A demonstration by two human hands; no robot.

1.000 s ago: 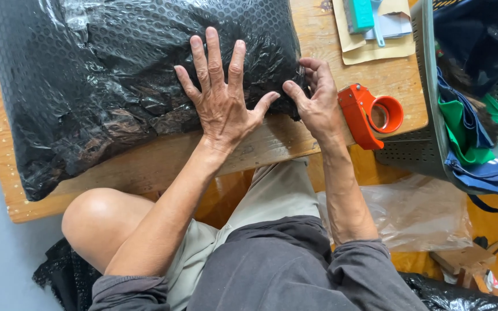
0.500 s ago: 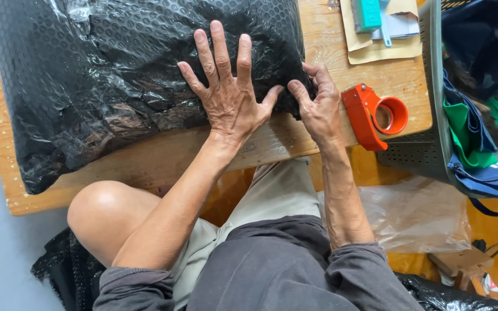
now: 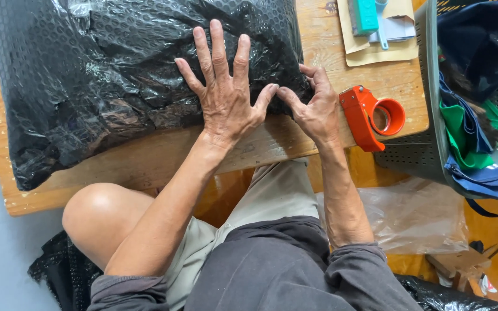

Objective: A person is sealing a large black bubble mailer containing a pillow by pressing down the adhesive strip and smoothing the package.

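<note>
A bulky black bubble-wrap package (image 3: 105, 86) lies on a wooden table (image 3: 145, 164). My left hand (image 3: 223, 95) rests flat on the package's right part, fingers spread, holding nothing. My right hand (image 3: 317, 112) sits at the package's lower right corner with its fingers curled onto the black wrap. Its thumb reaches left and touches my left thumb tip.
An orange tape dispenser (image 3: 370, 115) lies just right of my right hand at the table's edge. Behind it are a tan envelope (image 3: 376, 52) and a teal tool (image 3: 366, 14). A grey-green basket (image 3: 427, 155) of blue and green cloth stands at the right. My bare knee (image 3: 99, 213) is below the table.
My left hand has shifted slightly on the package, and the two thumbs have come together until they touch. The right hand stays at the corner.
</note>
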